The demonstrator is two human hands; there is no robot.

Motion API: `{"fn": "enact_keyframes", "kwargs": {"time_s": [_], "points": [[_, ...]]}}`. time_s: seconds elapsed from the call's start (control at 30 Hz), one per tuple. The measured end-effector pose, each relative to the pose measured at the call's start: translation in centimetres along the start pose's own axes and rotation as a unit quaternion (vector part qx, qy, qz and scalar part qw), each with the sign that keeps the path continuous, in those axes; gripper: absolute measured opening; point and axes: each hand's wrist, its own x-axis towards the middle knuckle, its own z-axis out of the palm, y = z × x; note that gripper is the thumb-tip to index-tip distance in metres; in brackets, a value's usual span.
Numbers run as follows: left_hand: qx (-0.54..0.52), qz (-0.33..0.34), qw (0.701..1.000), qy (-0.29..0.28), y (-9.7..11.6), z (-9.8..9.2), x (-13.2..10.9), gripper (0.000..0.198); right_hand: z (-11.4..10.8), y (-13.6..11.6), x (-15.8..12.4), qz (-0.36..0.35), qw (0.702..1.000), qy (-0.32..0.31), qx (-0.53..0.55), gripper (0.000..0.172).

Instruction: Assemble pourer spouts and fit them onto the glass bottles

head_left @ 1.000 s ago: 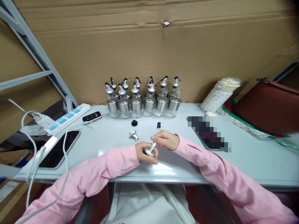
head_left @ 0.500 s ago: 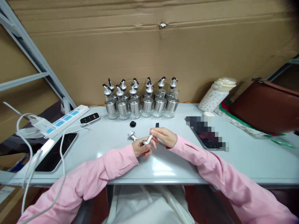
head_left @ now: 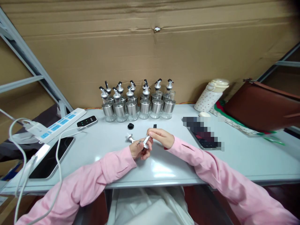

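A silver pourer spout (head_left: 146,142) is gripped low down in the curled fingers of my left hand (head_left: 137,150), its narrow end slanting up to the right. With thumb and fingers pinched together, my right hand (head_left: 162,137) holds that upper end. The spout's lower part is mostly hidden by fingers. Just left of my hands lies a second silver spout (head_left: 129,137). Behind it sits a round black stopper piece (head_left: 130,126). A small black piece (head_left: 155,126) shows past my right fingertips, partly covered.
Several glass and steel oil bottles (head_left: 145,107) with pourers stand at the back against cardboard (head_left: 93,56). To the left are a power strip (head_left: 59,124), a small black device (head_left: 87,122) and a phone (head_left: 52,157). Rightward are another phone (head_left: 203,134), a flask (head_left: 207,99) and a brown bag (head_left: 260,106).
The spout has turned a little in my hands, and my left thumb has shifted along its base. My view has moved slightly to the right. Nothing on the table has visibly moved.
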Motion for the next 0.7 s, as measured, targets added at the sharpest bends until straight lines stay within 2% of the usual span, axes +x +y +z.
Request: {"fn": "enact_keyframes", "kwargs": {"time_s": [0.1,0.27,0.5,0.7], "points": [[0.001,-0.009,1.000,0.006,0.1,0.0,0.0,0.064,0.0,0.1,0.0,-0.003,1.000,0.009,-0.004,0.050],[0.017,-0.039,0.999,0.000,0.2,0.1,-0.2,0.068,-0.2,0.7,-0.1,0.002,1.000,-0.014,0.006,0.050],[0.028,-0.073,0.997,0.007,0.6,0.3,-0.4,0.061,0.1,0.8,0.0,0.099,0.982,-0.029,0.156,0.051],[0.025,-0.073,0.997,0.008,1.0,0.3,-0.7,0.044,-0.1,0.5,-0.2,0.148,0.971,-0.027,0.185,0.053]]}}
